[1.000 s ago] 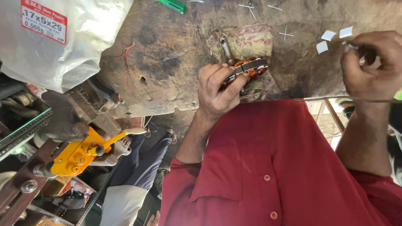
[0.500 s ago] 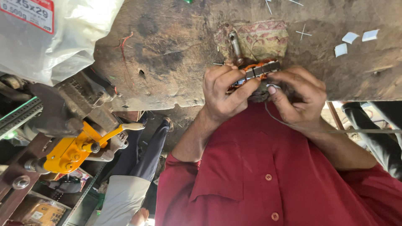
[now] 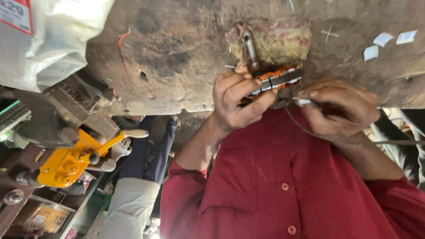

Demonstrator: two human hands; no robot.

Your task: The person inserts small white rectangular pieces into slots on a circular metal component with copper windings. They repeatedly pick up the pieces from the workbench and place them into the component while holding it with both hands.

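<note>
Head view, left to right. A white plastic bag [image 3: 53, 40] lies at the far left of the worn, stained bench [image 3: 177, 66]. Below it sits a yellow clamp-like tool [image 3: 66, 163] with a pale handle.

At the middle, a metal shackle [image 3: 250, 44] rests against a patterned cloth. Just under it, the left hand [image 3: 237, 104] has its grip closed round a small wound part [image 3: 279, 79]. That part is a grey slotted core with orange winding showing, held at the bench edge above the red shirt [image 3: 283, 186].

The right hand [image 3: 338, 110] has come in since a second ago, when it was out by the white paper slips [image 3: 389, 42] well to the right. Its fingers are now pinched shut on a small white slip [image 3: 304, 101], the tip just beside the core. We cannot tell whether the tip touches it. A thin dark wire [image 3: 310, 130] trails under this hand.

Both hands now meet at the part, so the work has moved from fetching to fitting at the core.
</note>
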